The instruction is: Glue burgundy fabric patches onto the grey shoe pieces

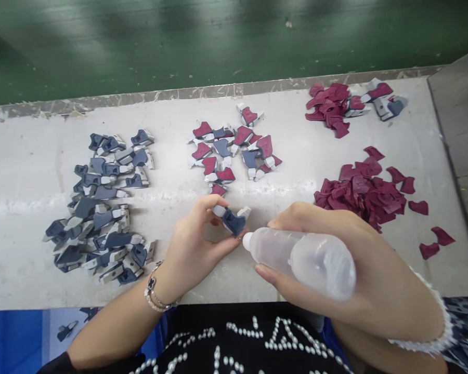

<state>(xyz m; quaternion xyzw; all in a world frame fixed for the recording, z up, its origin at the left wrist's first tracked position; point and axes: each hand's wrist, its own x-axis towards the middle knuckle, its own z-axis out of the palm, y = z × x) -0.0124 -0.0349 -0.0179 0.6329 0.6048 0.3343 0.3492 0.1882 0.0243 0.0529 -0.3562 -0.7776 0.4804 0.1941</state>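
Note:
Between the thumb and fingers of my left hand (pixel 193 234) is a small blue and white plastic part (pixel 233 221), its recessed blue face turned up. My right hand (pixel 359 265) is wrapped round a translucent squeeze bottle (pixel 304 259) with clear contents. The bottle's white nozzle (pixel 247 241) points left, right beside the plastic part; whether they touch I cannot tell. Beyond my left hand lies a cluster of similar parts (pixel 222 148), many bearing maroon pieces on top.
Left on the white table (pixel 171 182) is a pile of blue and white parts (pixel 105 208). At right lie two heaps of maroon pieces, a near heap (pixel 362 192) and a far heap (pixel 329 106). A green wall (pixel 218 47) borders the back. Blue bins (pixel 13 340) sit below the front edge.

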